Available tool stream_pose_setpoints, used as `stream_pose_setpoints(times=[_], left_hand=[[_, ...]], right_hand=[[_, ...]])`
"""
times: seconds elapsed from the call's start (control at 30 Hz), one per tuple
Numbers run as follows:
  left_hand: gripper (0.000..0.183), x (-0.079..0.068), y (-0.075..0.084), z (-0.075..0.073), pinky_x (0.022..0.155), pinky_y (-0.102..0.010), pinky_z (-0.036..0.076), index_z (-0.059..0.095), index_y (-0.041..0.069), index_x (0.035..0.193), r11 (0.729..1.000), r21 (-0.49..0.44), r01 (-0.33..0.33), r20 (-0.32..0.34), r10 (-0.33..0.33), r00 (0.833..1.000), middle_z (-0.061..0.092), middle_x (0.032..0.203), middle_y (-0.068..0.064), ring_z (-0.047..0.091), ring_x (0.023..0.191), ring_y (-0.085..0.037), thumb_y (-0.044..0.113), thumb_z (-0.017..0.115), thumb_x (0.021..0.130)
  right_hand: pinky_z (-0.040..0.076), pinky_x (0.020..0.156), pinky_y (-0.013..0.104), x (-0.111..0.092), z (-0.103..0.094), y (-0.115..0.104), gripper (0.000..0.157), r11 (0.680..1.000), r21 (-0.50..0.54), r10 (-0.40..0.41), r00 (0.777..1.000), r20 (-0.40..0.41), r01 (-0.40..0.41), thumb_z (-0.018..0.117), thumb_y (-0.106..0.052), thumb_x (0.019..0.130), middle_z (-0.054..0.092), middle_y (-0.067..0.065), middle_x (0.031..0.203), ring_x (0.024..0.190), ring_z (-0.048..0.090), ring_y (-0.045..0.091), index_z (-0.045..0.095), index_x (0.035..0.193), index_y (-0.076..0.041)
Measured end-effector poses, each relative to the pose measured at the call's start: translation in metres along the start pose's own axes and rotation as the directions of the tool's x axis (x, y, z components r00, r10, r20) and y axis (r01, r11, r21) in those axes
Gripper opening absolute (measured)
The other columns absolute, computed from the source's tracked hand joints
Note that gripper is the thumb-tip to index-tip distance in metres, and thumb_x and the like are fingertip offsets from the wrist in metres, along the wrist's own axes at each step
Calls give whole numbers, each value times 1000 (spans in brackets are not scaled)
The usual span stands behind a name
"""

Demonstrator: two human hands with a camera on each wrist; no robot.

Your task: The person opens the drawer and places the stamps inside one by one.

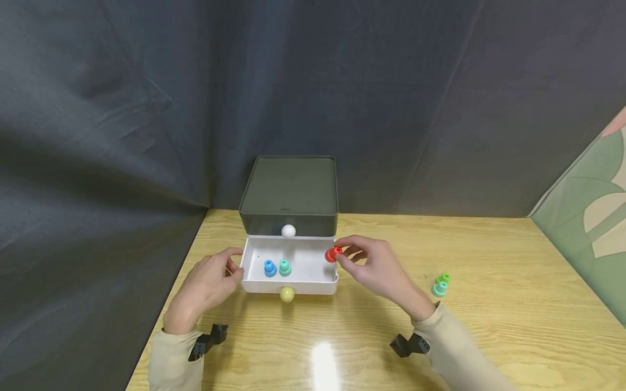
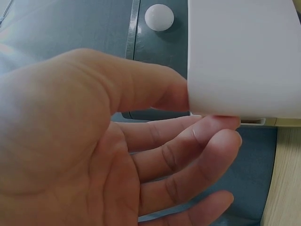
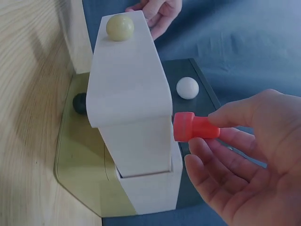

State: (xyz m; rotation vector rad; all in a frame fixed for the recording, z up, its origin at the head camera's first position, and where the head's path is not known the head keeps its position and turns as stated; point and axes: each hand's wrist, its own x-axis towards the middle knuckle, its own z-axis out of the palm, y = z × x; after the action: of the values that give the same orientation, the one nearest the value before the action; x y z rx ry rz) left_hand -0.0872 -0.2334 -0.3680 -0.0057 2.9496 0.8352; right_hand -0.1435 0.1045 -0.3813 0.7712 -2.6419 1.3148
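Note:
A white drawer (image 1: 313,287) with a yellow round knob (image 1: 287,294) is pulled out of a dark box (image 1: 289,184). My left hand (image 1: 211,279) grips the drawer's left front corner, thumb and fingertips against it in the left wrist view. Between thumb and fingers, my right hand (image 1: 374,269) pinches a red stepped peg (image 3: 195,127), held over the drawer's right edge. Inside the drawer, a blue peg (image 1: 270,268) and a mint-green peg (image 1: 285,267) stand side by side, left of centre.
On the table to the right, a green peg (image 1: 444,278) and a teal peg (image 1: 439,289) lie together. A white knob (image 1: 288,231) juts from the box front above the drawer. In the right wrist view, an olive lower part (image 3: 80,165) carries a black knob (image 3: 80,103). Dark cloth (image 1: 313,98) hangs behind.

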Motion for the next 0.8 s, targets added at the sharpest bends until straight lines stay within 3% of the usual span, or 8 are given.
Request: stream_pose_setpoints(times=[0.13, 0.5, 0.8], left_hand=[[46, 0, -1, 0, 65, -32, 45, 61, 3, 144, 1000, 4, 7, -4, -7, 1000, 70, 97, -6, 57, 72, -18, 17, 64, 101], [46, -1, -2, 0, 66, -32, 45, 61, 3, 144, 1000, 17, 23, -12, -23, 1000, 70, 96, -6, 57, 74, -18, 16, 64, 101], [45, 1, 1, 6, 66, -32, 44, 61, 4, 144, 1000, 12, 18, -11, -18, 1000, 69, 95, -4, 56, 73, -18, 16, 64, 101]], right_hand=[[56, 67, 25, 12, 9, -3, 17, 1000, -7, -8, 999, 43, 9, 78, -12, 94, 80, -1, 95, 78, 70, 8, 81, 111, -12], [45, 51, 22, 36, 41, -5, 18, 1000, 19, -27, 982, 187, 23, 78, -13, 95, 75, 3, 82, 65, 60, 7, 80, 111, -7], [46, 59, 28, 37, 56, -8, 14, 988, -153, 62, 979, 194, -32, 80, -22, 93, 78, -4, 90, 63, 59, 5, 82, 107, -18]])
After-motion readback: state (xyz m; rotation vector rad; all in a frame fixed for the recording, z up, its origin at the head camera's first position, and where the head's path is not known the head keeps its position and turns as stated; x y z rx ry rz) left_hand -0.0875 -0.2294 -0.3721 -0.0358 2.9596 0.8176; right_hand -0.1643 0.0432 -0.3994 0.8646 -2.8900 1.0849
